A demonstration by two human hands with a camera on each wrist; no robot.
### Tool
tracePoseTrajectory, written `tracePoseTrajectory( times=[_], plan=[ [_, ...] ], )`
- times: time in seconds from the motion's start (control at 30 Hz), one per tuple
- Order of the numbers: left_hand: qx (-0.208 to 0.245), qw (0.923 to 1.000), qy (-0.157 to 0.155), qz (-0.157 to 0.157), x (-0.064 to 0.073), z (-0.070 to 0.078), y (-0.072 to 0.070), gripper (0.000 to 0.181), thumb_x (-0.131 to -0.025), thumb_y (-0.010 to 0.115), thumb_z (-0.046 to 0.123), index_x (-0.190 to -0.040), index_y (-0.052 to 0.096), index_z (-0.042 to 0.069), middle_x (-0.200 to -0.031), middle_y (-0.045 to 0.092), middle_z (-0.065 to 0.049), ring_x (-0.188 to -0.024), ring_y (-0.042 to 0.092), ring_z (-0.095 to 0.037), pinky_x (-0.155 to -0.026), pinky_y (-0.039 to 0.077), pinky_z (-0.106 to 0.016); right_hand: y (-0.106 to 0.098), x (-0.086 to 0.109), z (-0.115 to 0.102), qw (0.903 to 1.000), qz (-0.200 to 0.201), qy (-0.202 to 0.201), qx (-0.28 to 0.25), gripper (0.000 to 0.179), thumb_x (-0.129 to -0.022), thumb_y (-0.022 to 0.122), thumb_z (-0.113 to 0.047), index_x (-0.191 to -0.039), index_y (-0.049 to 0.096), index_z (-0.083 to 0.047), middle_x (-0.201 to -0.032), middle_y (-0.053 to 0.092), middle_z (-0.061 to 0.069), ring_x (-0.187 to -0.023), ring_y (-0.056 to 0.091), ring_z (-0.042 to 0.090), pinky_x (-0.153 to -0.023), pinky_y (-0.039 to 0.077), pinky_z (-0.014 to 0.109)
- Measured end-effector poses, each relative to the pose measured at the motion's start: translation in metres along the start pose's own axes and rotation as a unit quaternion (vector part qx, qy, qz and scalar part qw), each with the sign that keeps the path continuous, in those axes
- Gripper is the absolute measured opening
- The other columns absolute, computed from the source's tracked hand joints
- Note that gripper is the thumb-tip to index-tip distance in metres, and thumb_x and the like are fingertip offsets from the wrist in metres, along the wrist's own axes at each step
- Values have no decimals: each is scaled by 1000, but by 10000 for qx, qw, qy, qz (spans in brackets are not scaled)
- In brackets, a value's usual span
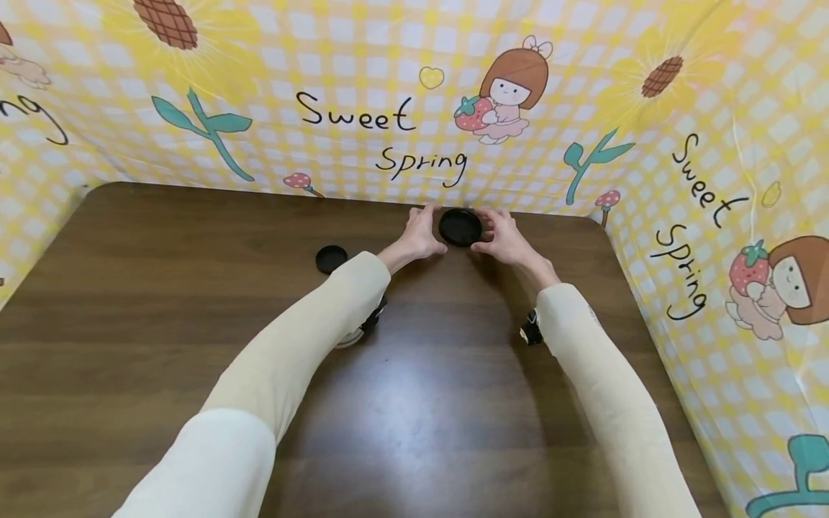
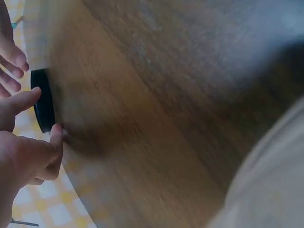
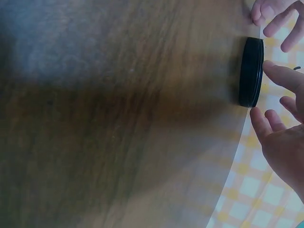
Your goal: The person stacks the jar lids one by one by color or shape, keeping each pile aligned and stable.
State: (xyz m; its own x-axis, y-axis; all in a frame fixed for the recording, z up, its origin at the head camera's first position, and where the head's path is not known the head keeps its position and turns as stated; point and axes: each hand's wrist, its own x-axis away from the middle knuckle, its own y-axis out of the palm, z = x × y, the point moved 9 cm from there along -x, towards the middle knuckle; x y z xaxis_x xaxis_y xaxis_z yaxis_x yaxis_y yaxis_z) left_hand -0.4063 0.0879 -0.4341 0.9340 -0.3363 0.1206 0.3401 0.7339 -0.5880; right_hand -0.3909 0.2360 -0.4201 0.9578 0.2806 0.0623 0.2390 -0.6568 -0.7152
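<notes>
A round, shallow black lid or dish [image 1: 460, 228] lies at the far edge of the table, by the patterned cloth. My left hand [image 1: 419, 236] is on its left side, thumb and fingers spread, with a small gap to the rim in the head view. On the other side, my right hand [image 1: 504, 236] curves loosely around the rim, its fingertips right at the edge. Seen from the right wrist, the black lid or dish [image 3: 251, 72] is flat on the wood, and the thumb of the right hand [image 3: 287, 145] comes close to its side.
A smaller round black lid or dish [image 1: 332, 260] lies left of my left wrist. Under the left sleeve, a pale curved rim [image 1: 350, 338] shows partly. Yellow checked cloth [image 1: 363, 165] hangs behind and beside the brown wooden table [image 1: 414, 403].
</notes>
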Motion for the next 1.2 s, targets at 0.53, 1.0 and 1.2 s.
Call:
tracePoseTrajectory(
  times=[0.53,1.0,1.2],
  plan=[
    [-655,9976,181,157,-18,6,7,77,-81,78,11,-146,37,5,-146,30,-20,-129,31,-40,-105,33,-43,9,-17,8,9994,-176,202,221,81,-85,74,-10,-151,27,-3,-143,23,28,-123,37,39,-102,35,47],
    [-955,9954,38,32,-22,7,12,75,-82,77,16,-145,38,1,-141,34,-21,-126,33,-38,-105,31,-40,10,-24,15,9985,-257,415,256,85,-84,75,-11,-151,24,1,-140,25,27,-113,43,36,-98,36,43],
    [-922,9957,27,-13,-21,2,14,75,-83,77,17,-145,38,1,-141,32,-21,-127,31,-38,-105,32,-41,12,-24,16,9984,-278,477,94,85,-83,76,-10,-151,26,0,-137,26,25,-109,42,32,-95,39,41]
  ],
)
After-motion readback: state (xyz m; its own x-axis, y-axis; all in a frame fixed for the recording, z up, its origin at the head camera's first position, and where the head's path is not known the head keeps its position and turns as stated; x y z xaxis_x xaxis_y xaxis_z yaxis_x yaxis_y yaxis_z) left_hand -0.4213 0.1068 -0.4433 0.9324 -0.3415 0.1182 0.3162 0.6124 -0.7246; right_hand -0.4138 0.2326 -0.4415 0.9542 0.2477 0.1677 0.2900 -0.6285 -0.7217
